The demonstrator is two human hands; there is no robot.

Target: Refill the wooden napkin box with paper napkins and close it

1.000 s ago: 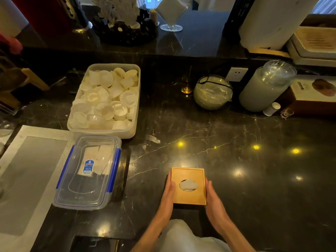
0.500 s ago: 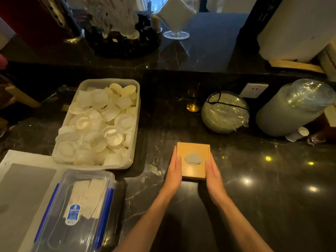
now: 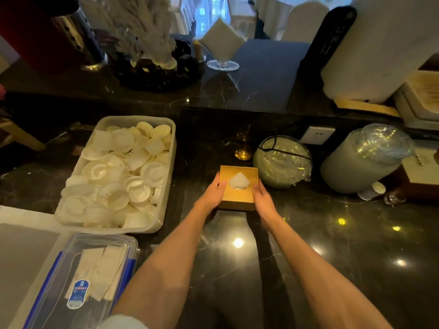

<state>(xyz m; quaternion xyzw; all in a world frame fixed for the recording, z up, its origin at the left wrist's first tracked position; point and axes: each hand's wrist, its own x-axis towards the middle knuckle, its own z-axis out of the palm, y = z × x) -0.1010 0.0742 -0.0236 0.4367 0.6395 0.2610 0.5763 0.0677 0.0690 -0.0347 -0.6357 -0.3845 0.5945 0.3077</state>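
Observation:
The square wooden napkin box (image 3: 240, 195) sits closed on the dark marble counter, near the back wall. A white paper napkin (image 3: 239, 181) pokes up through the oval hole in its lid. My left hand (image 3: 213, 192) grips the box's left side with the thumb on the lid. Against the box's right side, my right hand (image 3: 262, 198) holds it with its thumb resting on the lid too. Both forearms stretch far out over the counter.
A white tub (image 3: 166, 210) of small white dishes stands left of the box. A clear lidded container (image 3: 78, 279) with blue clips lies at the front left. Two plastic-wrapped stacks (image 3: 282, 160) (image 3: 363, 157) and a gold-based glass (image 3: 242, 153) crowd the box's right and back.
Both hands have slid the box away from me across the counter toward the back wall. A napkin corner now sticks up out of the lid's hole.

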